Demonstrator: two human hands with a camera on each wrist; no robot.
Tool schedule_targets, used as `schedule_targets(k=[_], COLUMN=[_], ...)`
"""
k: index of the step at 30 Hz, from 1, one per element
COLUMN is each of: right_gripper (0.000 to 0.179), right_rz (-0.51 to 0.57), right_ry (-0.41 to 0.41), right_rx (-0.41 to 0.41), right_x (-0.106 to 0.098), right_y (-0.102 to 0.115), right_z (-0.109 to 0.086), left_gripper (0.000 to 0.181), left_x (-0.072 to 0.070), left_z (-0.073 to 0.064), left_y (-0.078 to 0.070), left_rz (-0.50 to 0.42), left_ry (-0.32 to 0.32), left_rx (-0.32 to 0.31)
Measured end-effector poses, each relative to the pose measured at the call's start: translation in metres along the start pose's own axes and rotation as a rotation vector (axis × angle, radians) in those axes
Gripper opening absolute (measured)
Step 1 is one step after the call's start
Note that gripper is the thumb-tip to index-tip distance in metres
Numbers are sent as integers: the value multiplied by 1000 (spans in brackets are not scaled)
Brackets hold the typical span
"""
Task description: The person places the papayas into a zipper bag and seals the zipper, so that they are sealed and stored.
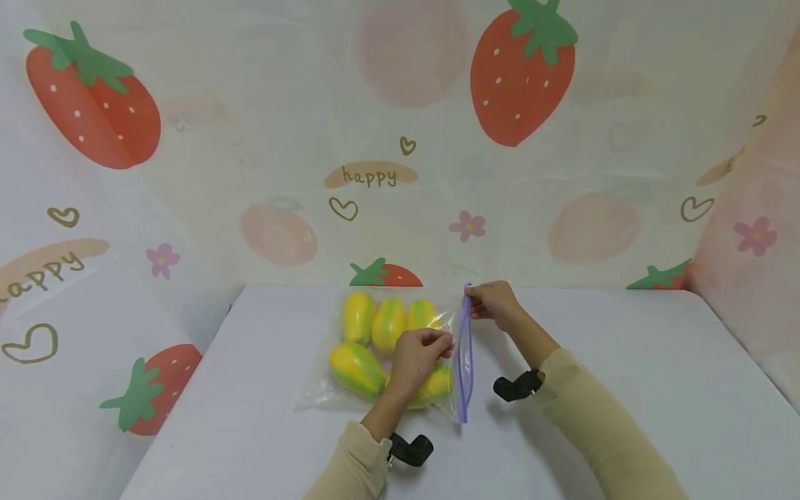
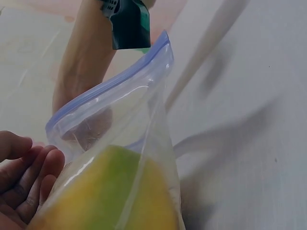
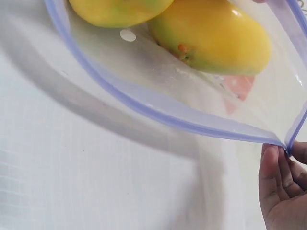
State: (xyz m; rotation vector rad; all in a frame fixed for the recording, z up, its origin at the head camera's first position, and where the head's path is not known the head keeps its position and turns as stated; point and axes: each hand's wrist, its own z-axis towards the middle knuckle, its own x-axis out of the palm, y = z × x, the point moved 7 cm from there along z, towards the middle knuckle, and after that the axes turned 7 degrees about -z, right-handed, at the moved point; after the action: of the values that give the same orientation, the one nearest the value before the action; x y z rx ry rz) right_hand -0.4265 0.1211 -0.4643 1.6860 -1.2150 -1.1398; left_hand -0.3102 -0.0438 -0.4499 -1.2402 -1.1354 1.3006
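A clear zip bag (image 1: 315,389) with a purple zip strip (image 1: 465,361) lies on the table, its mouth facing right and parted. Several yellow-green papaya-like fruits (image 1: 356,368) are inside. At the far end of the strip, my right hand (image 1: 496,304) pinches the corner between thumb and fingers, also plain in the right wrist view. My left hand (image 1: 417,357) is over the near fruits, its curled fingertips close to the strip. In the left wrist view, those fingers (image 2: 53,160) are beside the film; whether they pinch it is unclear.
A white table (image 1: 206,417) stands beneath the bag. Behind it hangs a cloth backdrop (image 1: 531,173) printed with strawberries, hearts and flowers. Each wrist wears a black camera (image 1: 515,387).
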Motion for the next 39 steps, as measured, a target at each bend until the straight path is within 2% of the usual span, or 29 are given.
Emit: schedule_targets(k=[5, 11, 18, 25, 32, 39], right_gripper=[20, 25, 33, 33, 35, 35], right_rz=[-18, 31, 17, 30, 28, 26], right_ry=[-11, -11, -1, -5, 0, -14], right_rx=[3, -29, -99, -103, -105, -121], right_x=[-1, 1, 2, 0, 2, 0], right_y=[-3, -3, 4, 3, 4, 7], right_z=[3, 6, 3, 4, 3, 6], left_gripper=[20, 22, 27, 31, 33, 33], left_x=[2, 2, 2, -1, -6, -6], left_z=[-2, 2, 10, 32, 58, 86], left_y=[2, 0, -12, -27, -31, -46], left_rz=[22, 48, 34, 133, 177, 244], left_ry=[14, 63, 140, 176, 209, 233], left_rx=[-43, -70, -79, -68, -88, 69])
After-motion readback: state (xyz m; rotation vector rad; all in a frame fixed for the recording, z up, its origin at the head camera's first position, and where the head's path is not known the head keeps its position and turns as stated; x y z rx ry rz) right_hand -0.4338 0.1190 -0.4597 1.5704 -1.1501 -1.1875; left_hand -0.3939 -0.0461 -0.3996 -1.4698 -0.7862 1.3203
